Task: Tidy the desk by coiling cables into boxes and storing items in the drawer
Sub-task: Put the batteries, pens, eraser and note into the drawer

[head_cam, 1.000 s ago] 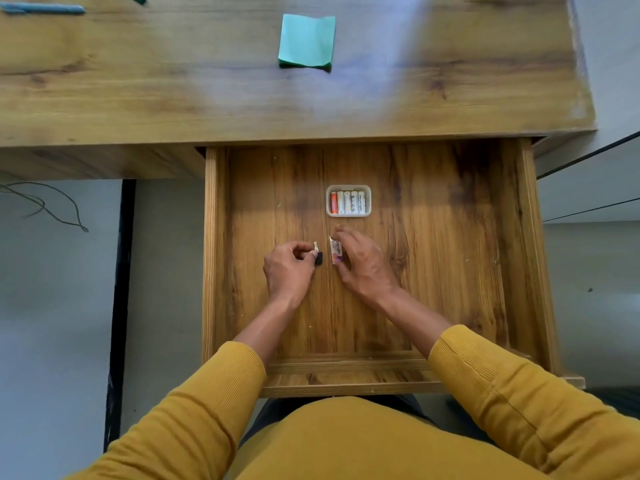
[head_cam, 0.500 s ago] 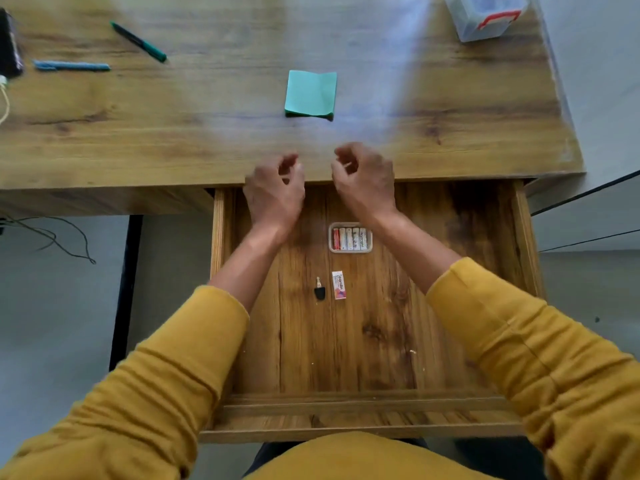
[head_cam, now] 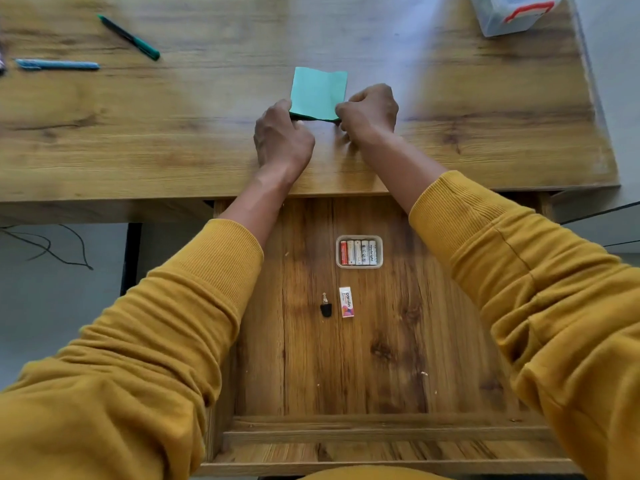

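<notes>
A green pad of sticky notes [head_cam: 318,91] lies on the wooden desk [head_cam: 173,133]. My left hand [head_cam: 282,136] pinches its near left corner and my right hand [head_cam: 369,114] pinches its near right corner, fingers curled. Below the desk the drawer [head_cam: 381,441] stands pulled out. Inside it lie a small tray of batteries [head_cam: 359,251], a white eraser [head_cam: 346,302] and a small black plug-like piece [head_cam: 325,306].
A green pen [head_cam: 130,38] and a blue pen [head_cam: 57,64] lie at the desk's far left. A clear box with a red handle [head_cam: 512,12] stands at the far right corner. Thin black cables [head_cam: 52,247] trail on the floor to the left.
Both hands let go of the eraser and the black piece in the drawer, rose over the desk edge and took hold of the green pad's near corners.
</notes>
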The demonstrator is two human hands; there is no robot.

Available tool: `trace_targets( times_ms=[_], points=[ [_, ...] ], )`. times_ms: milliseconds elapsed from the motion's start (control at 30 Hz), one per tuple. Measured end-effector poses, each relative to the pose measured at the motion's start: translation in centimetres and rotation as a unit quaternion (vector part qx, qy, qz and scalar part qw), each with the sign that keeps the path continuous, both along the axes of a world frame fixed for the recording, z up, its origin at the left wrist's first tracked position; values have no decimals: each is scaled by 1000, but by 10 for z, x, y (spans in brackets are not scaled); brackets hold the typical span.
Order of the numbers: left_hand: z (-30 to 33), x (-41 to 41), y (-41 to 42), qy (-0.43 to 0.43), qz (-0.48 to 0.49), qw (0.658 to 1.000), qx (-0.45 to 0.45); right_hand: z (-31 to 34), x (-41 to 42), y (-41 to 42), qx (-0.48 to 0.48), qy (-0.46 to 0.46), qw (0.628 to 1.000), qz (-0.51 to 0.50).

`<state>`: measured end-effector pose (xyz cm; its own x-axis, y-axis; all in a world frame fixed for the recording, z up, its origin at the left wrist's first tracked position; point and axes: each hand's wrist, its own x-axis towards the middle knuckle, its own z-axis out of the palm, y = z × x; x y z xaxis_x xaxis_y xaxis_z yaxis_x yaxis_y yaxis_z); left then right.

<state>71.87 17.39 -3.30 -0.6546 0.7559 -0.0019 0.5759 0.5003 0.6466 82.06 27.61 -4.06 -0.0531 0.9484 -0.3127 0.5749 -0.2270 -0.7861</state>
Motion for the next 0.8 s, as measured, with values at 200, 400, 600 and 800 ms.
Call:
trace_targets(
  times_ms=[200, 400, 600, 800],
  points=[
    [3, 1, -4, -24, 16, 999, 27, 5, -2, -3, -48, 60, 996, -40],
    [5, 8, -23, -77, 54, 990, 102, 18, 35, -20, -97, 196, 975, -48],
    [3, 37, -51, -148, 43, 974, 163, 18, 97, -59, -118, 231, 966, -3],
    [-3, 80, -93, -189, 9, 973, 133, 14, 169, -117, -128, 245, 959, 67]
  ],
)
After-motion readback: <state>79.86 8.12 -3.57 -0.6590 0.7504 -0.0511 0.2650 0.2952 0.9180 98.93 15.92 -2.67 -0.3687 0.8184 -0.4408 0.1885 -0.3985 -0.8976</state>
